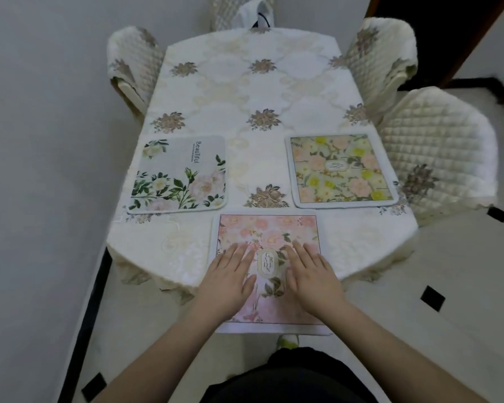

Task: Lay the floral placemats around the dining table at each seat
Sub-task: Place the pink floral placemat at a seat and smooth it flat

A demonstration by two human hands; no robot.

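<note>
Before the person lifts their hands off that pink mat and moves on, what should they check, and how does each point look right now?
1. Pink placemat flat under left hand and right hand: ok.
2. Pink placemat fully on the table: not ok, its near edge hangs past the table edge.
3. Grey "Beautiful" placemat laid at the left seat: ok.
4. Yellow-flowered placemat laid at the right seat: ok.
5. Far seats have mats: not ok, none there.
6. Spare mats at hand: cannot tell.
</note>
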